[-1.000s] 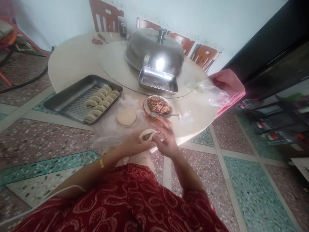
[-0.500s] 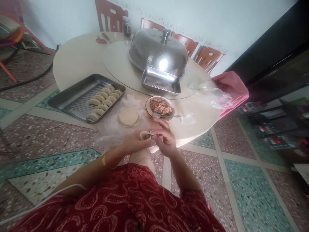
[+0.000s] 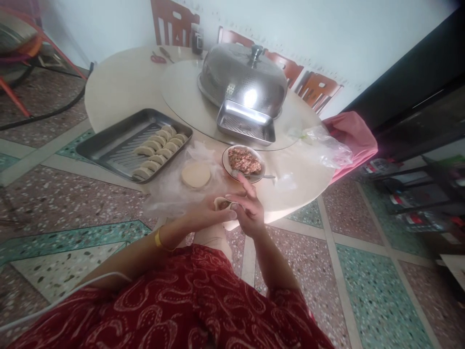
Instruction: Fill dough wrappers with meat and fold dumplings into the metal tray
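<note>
Dough, pale and round, forms the small half-folded dumpling wrapper (image 3: 222,202) held just below the middle of the frame, at the near edge of the table. Its rim curls up around a dark spot of filling, and the opening faces up toward the camera; it is too small to tell a long axis. The left hand (image 3: 203,215) cups it from the lower left, fingers curled under and around it. The right hand (image 3: 249,211) meets it from the right, thumb and forefinger pinching the wrapper's edge, the other fingers loosely spread.

Just above the hands lies a flat stack of round dough wrappers (image 3: 195,174) on crumpled clear plastic film (image 3: 170,191). To its right stands a small bowl of minced pink filling (image 3: 242,161) with a metal spoon (image 3: 267,176) in it. Further left, a rectangular steel tray (image 3: 109,145) holds two rows of folded dumplings (image 3: 158,150). In the upper middle, a domed steel cover (image 3: 242,80) sits on the round beige table (image 3: 119,92).
</note>
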A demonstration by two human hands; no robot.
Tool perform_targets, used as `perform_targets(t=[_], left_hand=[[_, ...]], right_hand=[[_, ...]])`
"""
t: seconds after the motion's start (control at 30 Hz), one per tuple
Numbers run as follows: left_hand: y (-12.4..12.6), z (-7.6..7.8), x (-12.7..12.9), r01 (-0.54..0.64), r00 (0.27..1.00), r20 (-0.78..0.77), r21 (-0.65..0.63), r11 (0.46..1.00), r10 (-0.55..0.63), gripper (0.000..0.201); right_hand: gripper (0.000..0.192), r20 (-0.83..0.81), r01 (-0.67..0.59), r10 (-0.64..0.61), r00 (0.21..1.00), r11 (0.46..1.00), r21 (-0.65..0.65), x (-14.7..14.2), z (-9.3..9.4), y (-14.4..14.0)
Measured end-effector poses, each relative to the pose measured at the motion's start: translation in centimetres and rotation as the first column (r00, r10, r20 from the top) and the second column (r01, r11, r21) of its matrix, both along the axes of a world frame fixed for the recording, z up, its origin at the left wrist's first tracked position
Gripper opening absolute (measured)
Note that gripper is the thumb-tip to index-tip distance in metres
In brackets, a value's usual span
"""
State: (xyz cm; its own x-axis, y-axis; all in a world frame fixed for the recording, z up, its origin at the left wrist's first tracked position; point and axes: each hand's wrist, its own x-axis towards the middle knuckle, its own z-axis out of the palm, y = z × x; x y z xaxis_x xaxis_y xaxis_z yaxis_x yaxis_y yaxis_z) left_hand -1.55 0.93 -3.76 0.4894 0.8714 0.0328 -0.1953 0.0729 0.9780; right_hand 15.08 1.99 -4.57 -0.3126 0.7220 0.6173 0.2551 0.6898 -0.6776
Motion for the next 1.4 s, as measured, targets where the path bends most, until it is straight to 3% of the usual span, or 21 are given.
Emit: perform_targets(t=[0.1,0.27,0.4,0.5,0.63,0.8,0.9,1.1,1.23,1.4], left_hand=[[-0.1,0.6,-0.7,0.007,0.999,0.042,-0.024,1.000,-0.006,0.052],[-0.4,0.1,-2.1,-0.098,0.995,-0.011,-0.142,0.985,0.097,0.040],[-0.6,-1.1,-2.1,-0.134,0.984,0.057,-0.374,0.918,0.167,0.037],[-0.5,-1.6,-2.0,-0.078,0.977,0.130,-0.509,0.857,0.167,0.035],[-0.1,-1.9,-2.2,0.008,0.972,0.201,-0.554,0.833,0.125,0.025],[0.2,-2.0,-2.5,-0.006,0.975,0.178,-0.574,0.819,0.132,0.024],[0.1,-2.3,-2.8,-0.057,0.987,0.100,-0.521,0.852,0.127,0.027],[-0.2,-1.8,-3.2,-0.166,0.978,-0.157,-0.188,0.968,0.137,0.033],[-0.2,-1.0,-3.1,-0.228,0.951,-0.227,-0.052,0.972,0.211,0.028],[-0.3,-0.5,-3.0,-0.216,0.956,-0.218,-0.061,0.974,0.198,0.022]], right_hand=[[0.019,-0.120,0.042,-0.049,0.992,0.998,-0.055,-0.4,-0.1,-0.2],[0.022,-0.217,0.082,-0.141,0.966,0.962,-0.259,-0.8,-0.7,-1.0],[0.020,-0.203,0.033,-0.132,0.970,0.902,-0.431,-0.9,-1.5,-1.6],[0.018,-0.212,-0.013,-0.116,0.970,0.851,-0.526,-0.8,-1.9,-1.9],[0.016,-0.277,-0.090,-0.097,0.956,0.800,-0.593,-0.7,-2.0,-2.0],[0.024,-0.340,-0.222,-0.007,0.940,0.745,-0.629,-0.6,-2.5,-1.8],[0.021,-0.338,-0.223,-0.001,0.941,0.749,-0.624,-0.5,-2.7,-1.7],[0.015,-0.309,-0.105,-0.118,0.944,0.779,-0.618,-0.7,-2.4,-1.8],[0.011,-0.265,-0.081,-0.104,0.959,0.793,-0.604,-0.8,-2.6,-1.7],[0.011,-0.146,-0.079,0.001,0.989,0.844,-0.530,-0.7,-2.5,-1.6]])
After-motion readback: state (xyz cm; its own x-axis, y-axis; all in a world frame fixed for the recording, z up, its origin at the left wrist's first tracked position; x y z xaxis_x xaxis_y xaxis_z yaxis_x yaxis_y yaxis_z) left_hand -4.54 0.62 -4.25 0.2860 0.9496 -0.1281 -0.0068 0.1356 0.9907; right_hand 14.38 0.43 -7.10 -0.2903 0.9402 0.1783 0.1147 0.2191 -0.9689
